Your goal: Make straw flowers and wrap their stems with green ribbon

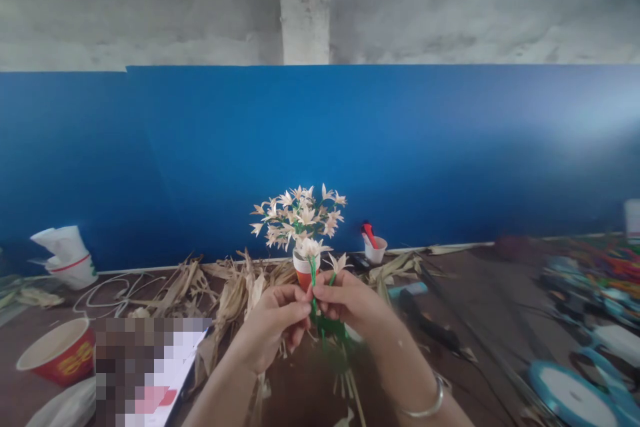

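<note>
My right hand [356,299] pinches a slender green stem [314,274] between thumb and forefinger. My left hand [279,320] is closed, fingertips at the same stem; their exact contact is hidden. The stem is above the middle of the dark brown worktop [480,300] and carries a cream, pointed-petalled flower [311,248]. A second cream flower [339,263] shows just above my right hand. My fingers cover part of the stem; below them, green parts blur.

Toward the far edge, an orange-and-white cup [302,270], partly hidden by the held flower and my hands, stands beneath a bunch of cream flowers [304,215]. Dry tan husks [233,287] lie left of it; a small white cup [376,252] stands right. Toward the near left corner, pixelation obscures a pale flat screen [177,367] beside a red paper bowl [75,362]. Toward the right edge, a blue-and-white round spool [570,395] is cut off below.
</note>
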A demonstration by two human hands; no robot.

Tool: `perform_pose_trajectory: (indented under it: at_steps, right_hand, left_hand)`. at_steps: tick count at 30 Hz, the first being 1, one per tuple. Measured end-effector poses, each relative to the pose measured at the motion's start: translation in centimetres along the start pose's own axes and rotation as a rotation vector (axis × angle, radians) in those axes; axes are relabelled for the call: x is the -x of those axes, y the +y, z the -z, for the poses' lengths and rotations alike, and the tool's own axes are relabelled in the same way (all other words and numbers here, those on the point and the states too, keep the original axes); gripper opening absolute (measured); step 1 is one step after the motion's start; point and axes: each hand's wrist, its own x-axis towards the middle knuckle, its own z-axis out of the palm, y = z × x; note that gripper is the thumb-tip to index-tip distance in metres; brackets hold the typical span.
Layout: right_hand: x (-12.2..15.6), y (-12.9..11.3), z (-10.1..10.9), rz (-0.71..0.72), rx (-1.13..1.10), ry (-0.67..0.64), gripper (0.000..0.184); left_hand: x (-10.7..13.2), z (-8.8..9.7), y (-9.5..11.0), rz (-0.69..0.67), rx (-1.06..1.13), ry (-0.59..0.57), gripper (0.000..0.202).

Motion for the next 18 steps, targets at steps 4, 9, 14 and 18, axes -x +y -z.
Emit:
perform_pose_trajectory:
  at_steps: [4,9,14,18]
  right_hand:
    - [0.16,-0.06,-0.14,0.022,0.049,0.030,0.023]
    - [-0.04,0.07,-0.38,0.043,0.134,0.118,0.027]
    - [-0.33,0.00,-0.32,0.046,0.200,0.147,0.031]
    - [-0.32,-0.10,-0.21,0.056,0.238,0.154,0.031]
  left_hand:
    - [0.03,0.18,0.22,0.004,-0.076,0.008,0.028]
    - [0.07,0.09,0.48,-0.002,-0.302,0.081,0.025]
    - [0.04,-0.35,0.40,-0.039,-0.425,0.206,0.019]
    - [0.19,-0.61,0.65,-0.026,-0.327,0.191,0.021]
